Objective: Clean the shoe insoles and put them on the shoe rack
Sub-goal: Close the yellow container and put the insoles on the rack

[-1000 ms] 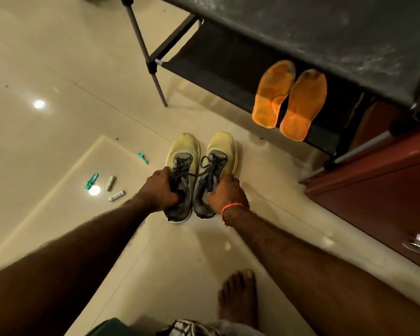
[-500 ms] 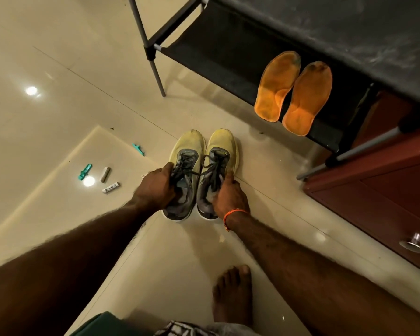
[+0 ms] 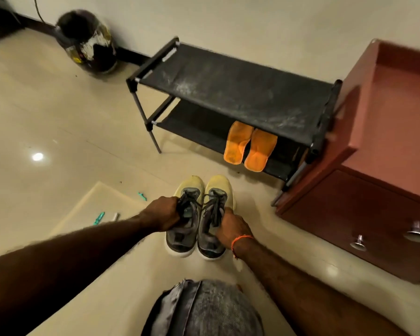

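Observation:
Two orange insoles (image 3: 249, 146) lie side by side on the lower shelf of the black shoe rack (image 3: 228, 93), at its right end. In front of the rack a pair of yellow-and-grey shoes is held above the floor. My left hand (image 3: 164, 214) grips the left shoe (image 3: 187, 214) at its tongue and laces. My right hand (image 3: 230, 227) grips the right shoe (image 3: 216, 214) the same way. The shoes are side by side with their toes toward the rack.
A reddish-brown cabinet (image 3: 378, 166) with metal knobs stands right of the rack. A dark helmet (image 3: 87, 42) sits by the wall at the back left. Small teal and white items (image 3: 104, 218) lie on the tiled floor to the left. A grey cloth-covered knee (image 3: 204, 309) fills the bottom centre.
The view has risen and pulled back, so the whole rack, helmet and cabinet top show. Both hands have lifted the shoes, which they held before.

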